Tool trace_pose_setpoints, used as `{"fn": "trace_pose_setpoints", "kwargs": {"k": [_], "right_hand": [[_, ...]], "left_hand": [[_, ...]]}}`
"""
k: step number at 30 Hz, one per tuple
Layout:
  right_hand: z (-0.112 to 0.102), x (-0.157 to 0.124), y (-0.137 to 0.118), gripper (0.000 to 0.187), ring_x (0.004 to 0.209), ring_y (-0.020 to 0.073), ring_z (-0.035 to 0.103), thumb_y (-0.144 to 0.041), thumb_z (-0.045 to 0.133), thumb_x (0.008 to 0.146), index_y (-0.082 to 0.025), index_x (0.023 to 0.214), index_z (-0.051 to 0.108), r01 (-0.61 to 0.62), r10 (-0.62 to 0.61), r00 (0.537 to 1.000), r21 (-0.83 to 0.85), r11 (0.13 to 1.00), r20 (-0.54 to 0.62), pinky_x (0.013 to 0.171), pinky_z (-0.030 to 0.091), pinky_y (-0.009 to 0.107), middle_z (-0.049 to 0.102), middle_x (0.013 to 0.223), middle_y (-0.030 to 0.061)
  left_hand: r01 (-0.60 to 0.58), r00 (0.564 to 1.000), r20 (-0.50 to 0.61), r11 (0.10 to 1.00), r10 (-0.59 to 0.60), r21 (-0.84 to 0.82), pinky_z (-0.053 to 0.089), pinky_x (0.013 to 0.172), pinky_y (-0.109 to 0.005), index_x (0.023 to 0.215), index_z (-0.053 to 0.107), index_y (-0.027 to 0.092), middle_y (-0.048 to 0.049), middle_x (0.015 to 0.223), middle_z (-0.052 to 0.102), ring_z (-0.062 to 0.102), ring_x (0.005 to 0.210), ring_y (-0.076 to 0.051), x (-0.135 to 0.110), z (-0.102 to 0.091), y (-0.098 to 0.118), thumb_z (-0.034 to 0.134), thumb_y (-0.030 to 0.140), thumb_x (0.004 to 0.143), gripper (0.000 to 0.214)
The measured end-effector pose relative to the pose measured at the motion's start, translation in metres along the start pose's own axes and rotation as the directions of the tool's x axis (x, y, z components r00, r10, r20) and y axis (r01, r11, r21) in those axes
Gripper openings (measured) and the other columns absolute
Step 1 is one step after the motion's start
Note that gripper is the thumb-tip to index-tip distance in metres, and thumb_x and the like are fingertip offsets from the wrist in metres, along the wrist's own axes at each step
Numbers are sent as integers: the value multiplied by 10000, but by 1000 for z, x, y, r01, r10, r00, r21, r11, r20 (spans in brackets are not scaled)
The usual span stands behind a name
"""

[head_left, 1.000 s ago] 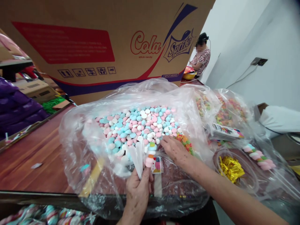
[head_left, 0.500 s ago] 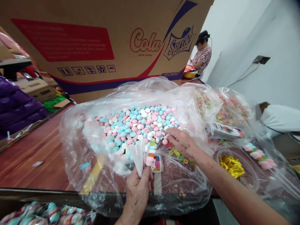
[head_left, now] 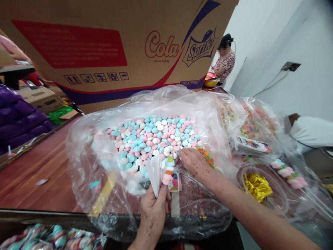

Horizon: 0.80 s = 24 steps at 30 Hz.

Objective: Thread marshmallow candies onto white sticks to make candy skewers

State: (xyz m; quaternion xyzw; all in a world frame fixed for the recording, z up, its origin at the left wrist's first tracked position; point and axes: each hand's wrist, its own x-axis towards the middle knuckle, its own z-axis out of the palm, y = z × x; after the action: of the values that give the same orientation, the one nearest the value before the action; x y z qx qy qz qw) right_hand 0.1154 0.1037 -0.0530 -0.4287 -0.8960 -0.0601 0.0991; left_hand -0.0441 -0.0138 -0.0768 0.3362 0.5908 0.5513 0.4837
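Note:
My left hand (head_left: 154, 205) is closed around a fan of white sticks (head_left: 154, 170) and a candy skewer (head_left: 167, 176) threaded with pink, white, orange, blue and green-yellow pieces. My right hand (head_left: 194, 162) reaches to the near right edge of a heap of pink, blue and white round candies (head_left: 153, 137). Its fingers are bent together, and whatever they hold is hidden. The heap lies in a large clear plastic bag (head_left: 85, 139). Orange and green ring candies (head_left: 206, 157) show just behind my right hand. A printed card (head_left: 174, 182) lies beside the skewer.
A big cardboard box (head_left: 99, 45) stands behind the bag. To the right are gold twist ties (head_left: 257, 187), finished candy skewers (head_left: 288, 173), a stack of printed packets (head_left: 251, 145) and bagged colourful candies (head_left: 249, 121). Wrapped candies (head_left: 57, 238) fill a container below. A person (head_left: 225, 62) sits farther back.
My right hand has moved slightly left and down, toward the skewer's tip, and now covers most of the ring candies. My left hand stays nearly still with the sticks and skewer.

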Motion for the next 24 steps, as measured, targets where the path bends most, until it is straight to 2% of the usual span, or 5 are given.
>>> {"fn": "trace_pose_setpoints", "kwargs": {"k": [5, 9, 13, 16, 24], "right_hand": [[-4, 1, -3, 195, 934, 251, 580, -10, 518, 857, -157, 956, 600, -14, 11, 1000, 169, 985, 19, 855, 432, 366, 652, 1028, 119], [2, 7, 7, 141, 815, 196, 601, -55, 548, 802, -191, 823, 579, -257, 343, 939, 629, 734, -16, 774, 458, 316, 651, 848, 36], [-3, 9, 13, 121, 627, 151, 601, -270, 656, 755, -195, 810, 579, -306, 548, 812, 946, 109, 199, 603, 467, 267, 630, 688, -25], [-16, 8, 7, 257, 632, 146, 624, -276, 789, 583, -178, 738, 609, -218, 499, 774, 904, -368, 390, 641, 505, 278, 647, 664, -24], [-26, 9, -4, 249, 605, 117, 610, -222, 815, 539, -167, 701, 633, -185, 491, 776, 887, -423, 396, 608, 493, 245, 662, 662, -18]], "left_hand": [[25, 1000, 2, 999, -25, 43, 329, 353, -180, 634, 563, 178, 87, 417, 451, 383, 324, -66, -1, 0, 6, 679, 565, 782, 430], [35, 999, 28, 996, -37, 83, 322, 353, -191, 637, 551, 184, 71, 457, 486, 389, 331, -72, 1, 1, 5, 662, 569, 779, 424], [19, 998, 59, 986, -29, 163, 306, 357, -201, 621, 536, 196, 75, 440, 446, 371, 344, -84, 3, 1, 0, 626, 598, 793, 446], [-30, 996, 86, 972, 11, 232, 294, 372, -199, 634, 540, 199, 66, 471, 462, 374, 383, -90, 4, -1, -4, 612, 576, 821, 427], [-26, 994, 106, 968, 0, 249, 284, 379, -204, 698, 611, 189, 51, 504, 491, 373, 400, -101, 5, -3, -7, 601, 551, 848, 391]]}}
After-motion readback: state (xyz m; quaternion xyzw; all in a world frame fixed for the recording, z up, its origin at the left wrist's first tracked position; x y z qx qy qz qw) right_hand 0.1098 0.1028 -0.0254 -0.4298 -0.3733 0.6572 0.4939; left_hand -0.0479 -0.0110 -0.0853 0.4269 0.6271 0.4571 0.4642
